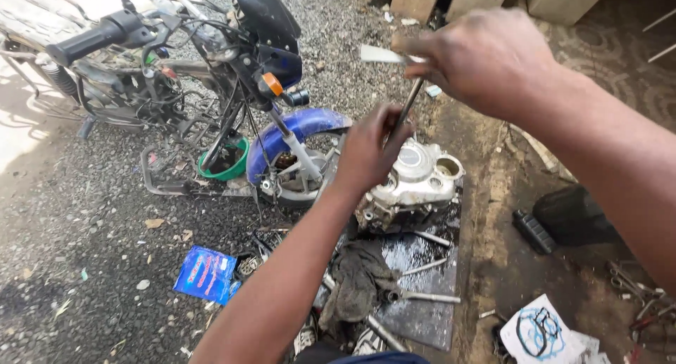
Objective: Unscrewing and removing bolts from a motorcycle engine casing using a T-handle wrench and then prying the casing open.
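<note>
A silver motorcycle engine block sits on a dark oily mat on the ground. A long T-handle wrench stands upright over the engine. My right hand grips the wrench's crossbar at the top. My left hand holds the shaft lower down, just above the engine's top. The wrench tip is hidden behind my left hand.
A blue motorcycle stands at the left with its front wheel near the engine. A green bowl lies under it. A grey rag, loose bolts, a blue packet and a white gasket pack lie around.
</note>
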